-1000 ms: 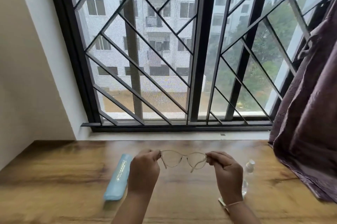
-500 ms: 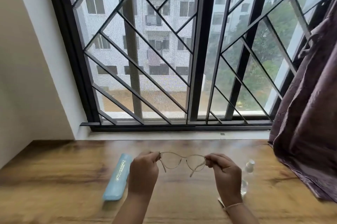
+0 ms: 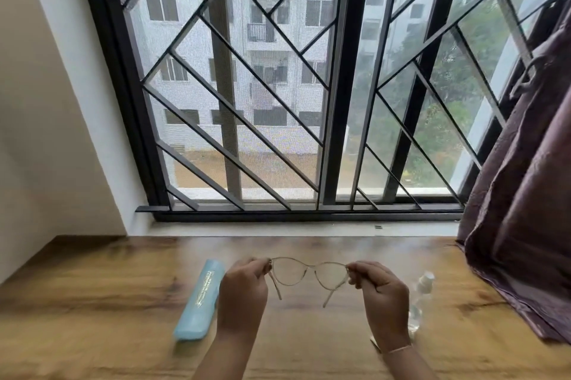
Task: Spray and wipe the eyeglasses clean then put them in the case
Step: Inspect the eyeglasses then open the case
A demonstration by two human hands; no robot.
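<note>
Thin, pale-framed eyeglasses (image 3: 309, 273) hang above the wooden table (image 3: 92, 302), lenses facing me, temples partly folded and pointing down. My left hand (image 3: 242, 293) pinches the frame's left corner and my right hand (image 3: 381, 296) pinches the right corner. A closed light blue case (image 3: 200, 301) lies on the table just left of my left hand. A small clear spray bottle (image 3: 420, 296) with a white cap lies behind my right hand, partly hidden by it.
A barred window (image 3: 278, 86) with a pale sill (image 3: 293, 229) runs along the table's far edge. A purple curtain (image 3: 525, 209) hangs at the right and drapes onto the table. A beige wall closes the left side.
Both hands have lowered the eyeglasses slightly. The grip on the two corners is the same.
</note>
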